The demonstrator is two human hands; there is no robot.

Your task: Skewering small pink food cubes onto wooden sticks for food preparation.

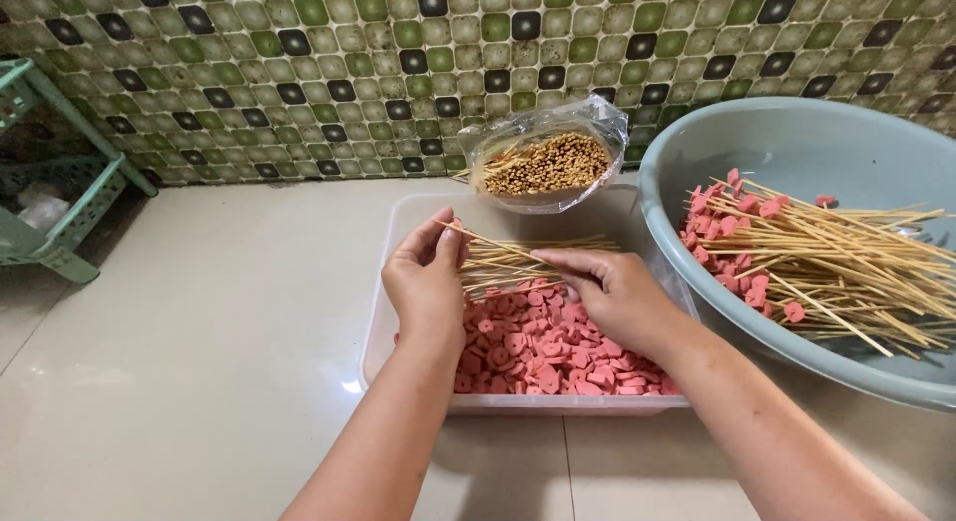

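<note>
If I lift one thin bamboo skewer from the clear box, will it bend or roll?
The bamboo skewer in the left hand looks long and very thin, so it is probably light and slightly springy, and may snap if bent hard. Being a round-looking stick, it could roll on the smooth floor.

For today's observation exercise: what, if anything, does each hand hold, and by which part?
The left hand pinches a thin wooden skewer near its near end. The right hand rests on the skewers in the tray; its grip cannot be told.
</note>
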